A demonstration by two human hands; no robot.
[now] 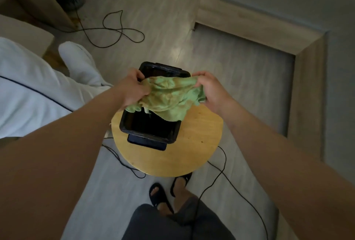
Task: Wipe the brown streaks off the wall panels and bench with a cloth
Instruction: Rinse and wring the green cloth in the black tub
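Both hands clutch the green cloth (169,97), the left hand (134,86) and right hand (209,90) bunching its brown-stained folds above the black tub (149,126) on the round tabletop (194,143). One corner hangs at the tub's right rim, so drips could hit the wood. Black cables (217,178) loop near the sandalled feet (159,195), a likely trip, and someone's pale-trousered leg (38,95) crowds the left.
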